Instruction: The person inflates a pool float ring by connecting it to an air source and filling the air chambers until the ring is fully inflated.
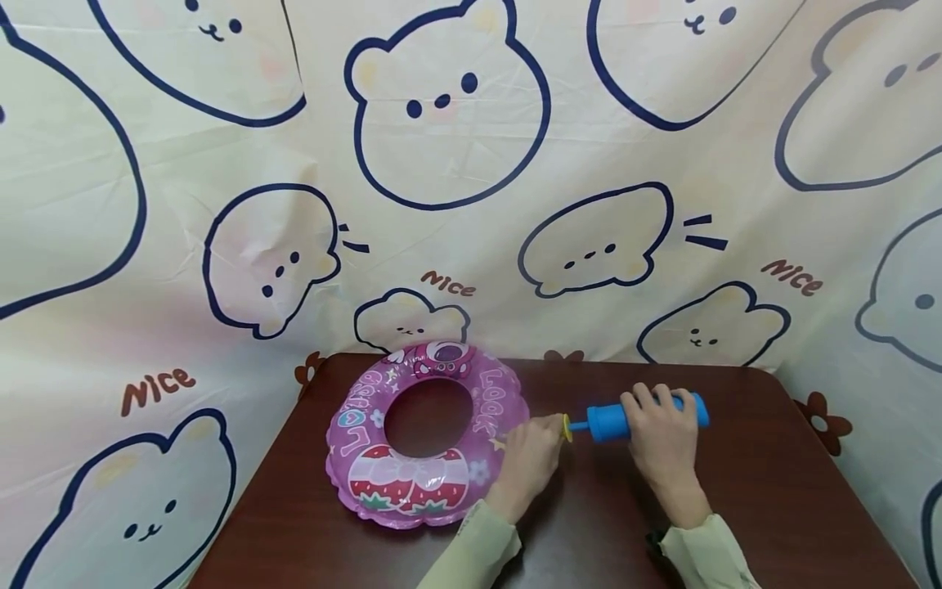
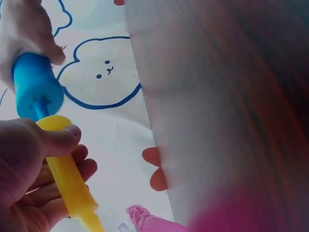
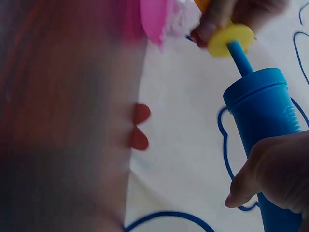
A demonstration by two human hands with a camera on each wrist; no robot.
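Blue plastic forms the barrel point(image 3: 263, 108) of a hand pump point(image 1: 607, 422), which sits in the grasp of the right hand point(image 1: 666, 446), fingers wrapped over it, presumably so that it cannot slip or swing. From the barrel's end nearest the left hand point(image 1: 531, 458) a thin blue rod point(image 3: 240, 59) runs out to a yellow handle point(image 2: 71, 181). That left hand grasps the handle, its thumb laid across just behind the round rim point(image 3: 218, 45). Gripping the two ends in line like this seems to suit a rod that slides straight in and out. The handle narrows to a tip point(image 2: 90, 220) that points away from the right hand; whether it is joined to anything cannot be told.

Just to the left of the left hand, and partly hidden by it, lies a pink swim ring point(image 1: 408, 474), plump and printed with strawberries point(image 1: 434, 492), probably set there to be within the pump's reach. Below both hands is a dark brown table point(image 1: 765, 458). Beyond them hangs a pale cloth point(image 1: 441, 176) with bear drawings. Light green sleeves point(image 1: 482, 548) cover the forearms.
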